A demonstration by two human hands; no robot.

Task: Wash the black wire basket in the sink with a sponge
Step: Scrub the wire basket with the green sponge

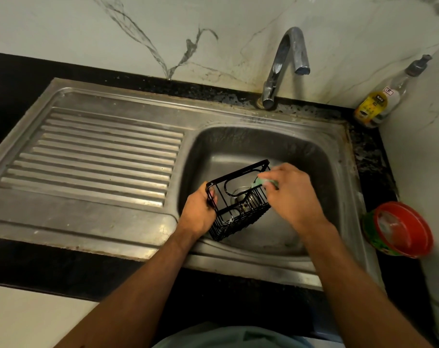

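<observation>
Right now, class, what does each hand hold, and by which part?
The left hand grips the basket by its left end rim. The right hand pinches the sponge against the basket's right edge.

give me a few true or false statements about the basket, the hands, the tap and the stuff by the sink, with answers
1. The left hand grips the black wire basket by its end. True.
2. The right hand holds a green sponge at the basket's rim. True.
3. Water is pouring from the tap. False: no stream shows at its spout.
4. The basket rests on the ribbed drainboard. False: it is held over the sink basin.
5. A red-rimmed tub sits right of the sink. True.
</observation>
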